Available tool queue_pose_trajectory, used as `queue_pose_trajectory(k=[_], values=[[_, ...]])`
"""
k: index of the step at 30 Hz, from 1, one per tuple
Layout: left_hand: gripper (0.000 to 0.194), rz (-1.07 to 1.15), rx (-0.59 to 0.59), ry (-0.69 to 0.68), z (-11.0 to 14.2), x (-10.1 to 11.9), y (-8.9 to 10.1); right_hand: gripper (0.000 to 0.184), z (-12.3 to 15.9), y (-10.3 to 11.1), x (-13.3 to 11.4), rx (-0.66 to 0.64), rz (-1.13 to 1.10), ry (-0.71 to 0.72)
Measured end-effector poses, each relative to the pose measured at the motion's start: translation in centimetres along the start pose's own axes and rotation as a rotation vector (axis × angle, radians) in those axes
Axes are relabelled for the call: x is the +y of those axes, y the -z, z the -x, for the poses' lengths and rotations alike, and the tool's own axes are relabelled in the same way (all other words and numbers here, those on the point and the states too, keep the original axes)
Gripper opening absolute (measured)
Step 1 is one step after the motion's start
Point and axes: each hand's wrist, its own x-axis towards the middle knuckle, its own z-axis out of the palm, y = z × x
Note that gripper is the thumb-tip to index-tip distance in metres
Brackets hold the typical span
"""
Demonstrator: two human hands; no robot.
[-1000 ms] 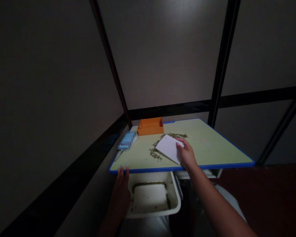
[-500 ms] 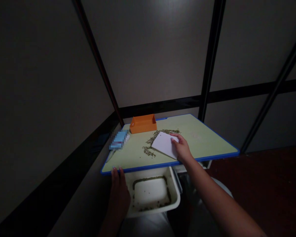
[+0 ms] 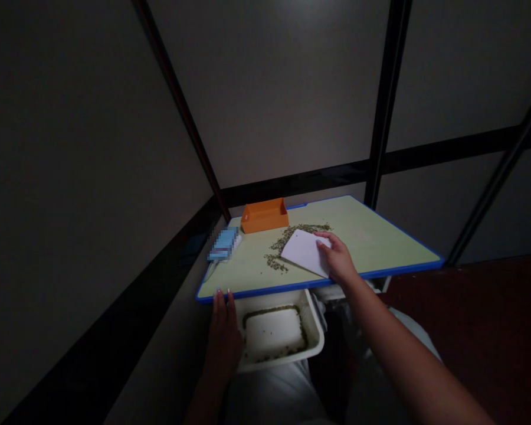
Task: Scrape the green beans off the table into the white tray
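My right hand (image 3: pixel 340 260) grips a flat white card (image 3: pixel 305 252) by its right side, thumb on top. The card lies low over the pale green tabletop (image 3: pixel 380 242), beside a scatter of small brownish-green grains (image 3: pixel 277 262) that spreads along its left and far edges. At the table's front left edge, my left hand (image 3: pixel 223 324) rests with its fingers stretched out, the tips on the blue rim. Just right of that hand, a white plastic bin (image 3: pixel 315 342) sits below the table edge, with grains along the edges of its floor.
An orange open tray (image 3: pixel 265 217) stands at the back left of the table. In front of it lies a blurred light-blue packet (image 3: pixel 223 243) on something white. Dark-framed wall panels (image 3: pixel 292 106) close in behind and to the left. My knees are under the bin.
The whole view has shifted slightly, so everything appears a little further right and higher. The card and both hands keep nearly the same places relative to the table.
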Motion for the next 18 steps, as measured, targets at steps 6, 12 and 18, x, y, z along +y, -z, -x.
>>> queue_pose_trajectory(k=[6,12,18], values=[[0.083,0.027,-0.022,0.008,0.1,0.5,0.6,0.037,0.5,-0.1,-0.9,0.036,-0.001,-0.088],[0.078,0.030,-0.064,0.047,0.3,1.2,1.6,0.038,1.2,0.0,-1.4,0.048,0.049,-0.119],[0.077,0.023,-0.101,0.110,0.7,1.7,1.9,0.040,1.6,0.2,-1.8,0.059,0.080,-0.166]])
